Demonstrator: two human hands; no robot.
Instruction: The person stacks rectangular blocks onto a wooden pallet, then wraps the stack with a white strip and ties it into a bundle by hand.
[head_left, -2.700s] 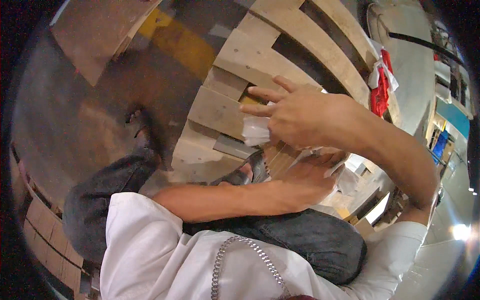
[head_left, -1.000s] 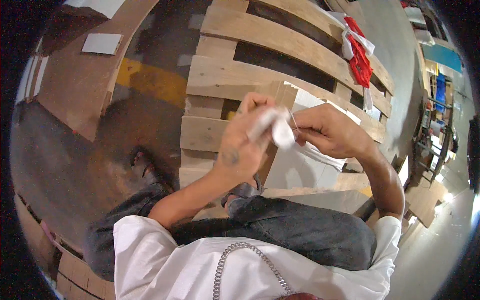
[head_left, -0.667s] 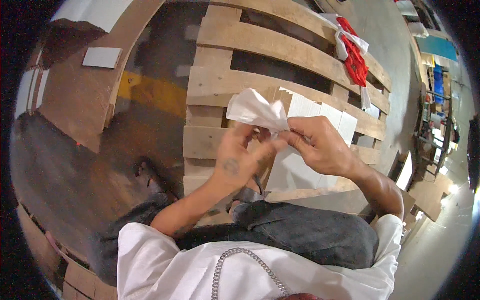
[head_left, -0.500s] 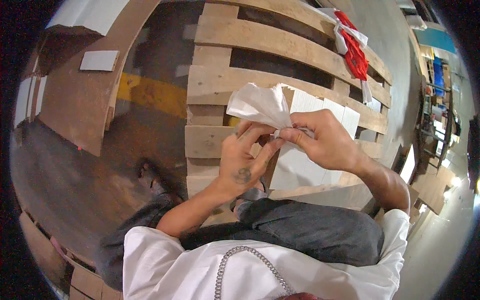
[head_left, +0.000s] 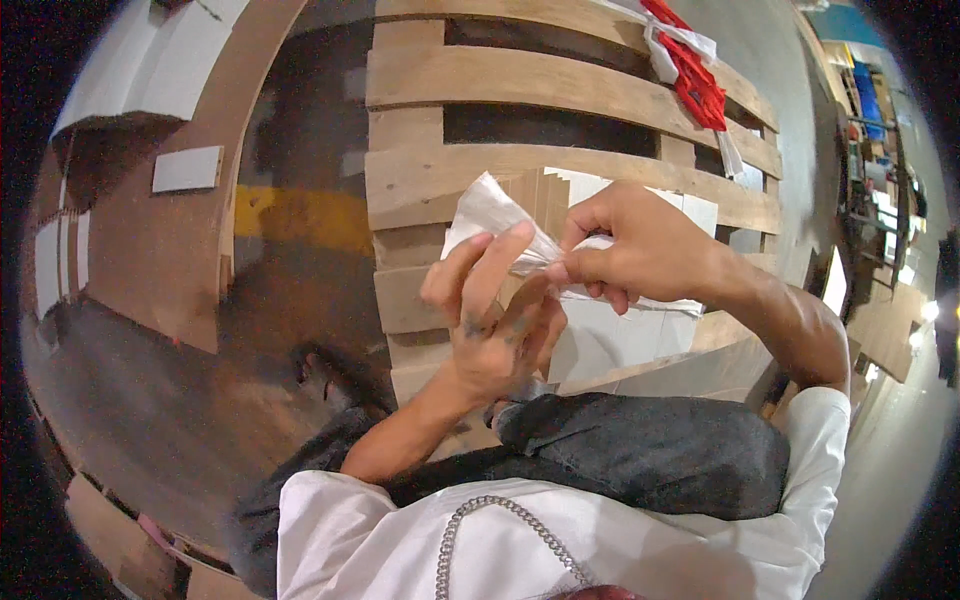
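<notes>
A thin white strip (head_left: 490, 222), either cloth or soft plastic, is bunched at its middle between my hands. Its flared end fans out toward the upper left, and another part trails right beneath my right hand. My left hand (head_left: 490, 325) pinches it near the gather with the thumb side, the other fingers raised. My right hand (head_left: 640, 245) closes thumb and fingers on the same gathered spot, partly hiding it. Directly below lies a stack of white-faced cardboard sheets (head_left: 600, 340) on a wooden pallet (head_left: 560, 80).
Red and white strips (head_left: 695, 85) lie bunched on the pallet's far right. Large cardboard pieces (head_left: 140, 250) stand at the left, beside a yellow floor line (head_left: 300, 215). My bent leg (head_left: 650, 450) is close below the stack. Shelving (head_left: 870, 170) stands far right.
The white strip's flared end has swung lower and turned to the left. My left fingers have spread up over it, and my right hand has shifted slightly, with more strip showing beneath it.
</notes>
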